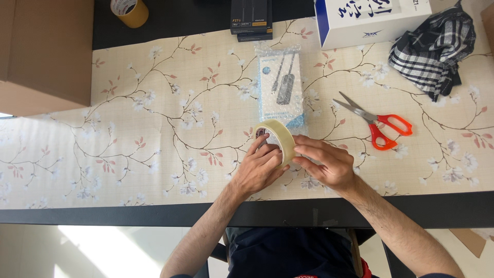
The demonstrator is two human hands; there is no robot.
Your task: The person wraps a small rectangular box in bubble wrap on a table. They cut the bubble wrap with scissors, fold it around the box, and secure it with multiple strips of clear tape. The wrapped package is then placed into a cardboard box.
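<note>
We look down on a long table [128,154] covered in cream paper printed with flowering branches, its dark near edge closest to us. At the far left corner stands a large brown cardboard box [43,51]. At the far right edge sits a white and blue rectangular carton [370,20], and beside it, toward the right edge, lies a crumpled black and white checked cloth [435,51]. Along the far edge at the middle rest flat black boxes [251,18], and left of them a second roll of yellowish tape [129,11].

In the middle of the table lies a bubble-wrapped white packet picturing a cable adapter [280,85]. To its right, well apart, lie steel scissors with orange handles [373,123], blades closed.

Just nearer us than the packet, touching its near end, stands a roll of pale beige packing tape [278,139], tilted on edge. Our left hand [260,167] curls around it, fingers closed on the rim and reaching into the core. Our right hand [327,162] rests against the roll's outer face, fingers narrow and pressed flat on the tape surface.

We judge the roll light and stiff, a firm ring with a slick outer wrap and a sticky free end; it seems best gripped through the core or across its flat sides.
</note>
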